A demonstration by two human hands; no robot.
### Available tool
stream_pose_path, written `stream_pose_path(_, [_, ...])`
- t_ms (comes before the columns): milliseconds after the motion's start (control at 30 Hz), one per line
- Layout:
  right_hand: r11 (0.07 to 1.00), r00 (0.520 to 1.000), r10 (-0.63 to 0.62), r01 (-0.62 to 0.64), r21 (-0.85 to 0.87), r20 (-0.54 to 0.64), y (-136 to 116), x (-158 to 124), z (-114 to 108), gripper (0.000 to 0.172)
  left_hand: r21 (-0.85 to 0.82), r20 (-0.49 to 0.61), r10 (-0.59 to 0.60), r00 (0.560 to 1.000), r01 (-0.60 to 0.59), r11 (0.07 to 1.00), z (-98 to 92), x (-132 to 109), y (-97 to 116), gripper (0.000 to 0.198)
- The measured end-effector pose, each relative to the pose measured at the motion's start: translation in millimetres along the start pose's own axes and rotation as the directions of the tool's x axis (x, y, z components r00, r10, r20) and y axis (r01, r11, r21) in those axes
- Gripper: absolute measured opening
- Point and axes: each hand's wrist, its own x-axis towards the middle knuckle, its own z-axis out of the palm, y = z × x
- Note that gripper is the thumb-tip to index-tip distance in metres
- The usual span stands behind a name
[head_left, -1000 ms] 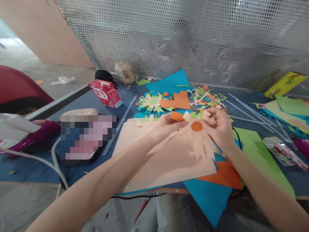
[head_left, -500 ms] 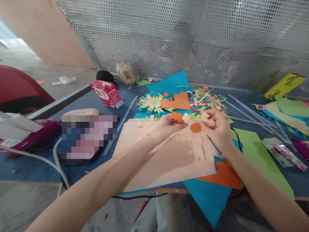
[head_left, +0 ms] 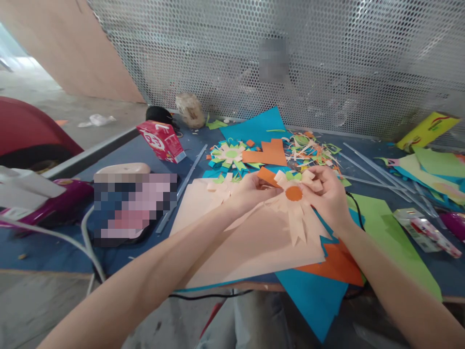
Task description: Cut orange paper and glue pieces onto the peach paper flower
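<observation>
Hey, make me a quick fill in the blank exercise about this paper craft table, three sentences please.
The left hand and right hand hold a peach paper flower whose round centre is ____.
The other paper flower, farther back on the table, has a ____ centre.
The tilted carton at the left is ____.
Missing words: orange; green; red.

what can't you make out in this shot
Head view:
- The thing left of the pale sheet: covered by a pixelated block.
- A blurred patch on the mesh wall: unreadable.
- Top petals of the paper flower: partly hidden by the left hand and right hand.
- The purple object: cut by the right edge.
</observation>
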Motion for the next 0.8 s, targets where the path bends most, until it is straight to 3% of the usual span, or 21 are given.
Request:
stream_pose_path(267, [1.000, 1.000, -0.019, 0.019, -0.025, -0.017, -0.1, -1.0, 0.5, 0.024, 0.120, -0.039, -0.043, 0.998, 0.048, 0.992, -0.3, 2.8, -4.8, 0.019])
stream_pose_path(500, [0.996, 0.998, -0.018, 0.013, 0.084, 0.054, -1.6, 0.6, 1.7, 0.023, 0.154, -0.104, 0.044, 0.994, -0.027, 0.988, 1.9, 0.4, -2.1, 0.019])
stream_pose_path(600, [0.995, 0.997, -0.013, 0.005, 0.099, 0.073, -1.5, 1.2, 1.8, 0.023, 0.220, -0.124, 0.144, 0.982, -0.114, 0.969, 0.7, 1.2, -2.7, 0.022])
stream_pose_path(700, [0.990, 0.994, 0.014, -0.029, 0.141, 0.107, -1.3, 1.6, 0.8, 0.021, 0.244, -0.095, 0.224, 0.970, -0.195, 0.950, -0.9, 2.4, -3.9, 0.023])
stream_pose_path(800, [0.991, 0.990, 0.012, -0.031, 0.134, 0.137, -2.6, 2.0, -1.3, 0.021, 0.250, -0.082, 0.216, 0.973, -0.190, 0.949, -1.0, 0.8, -2.7, 0.020])
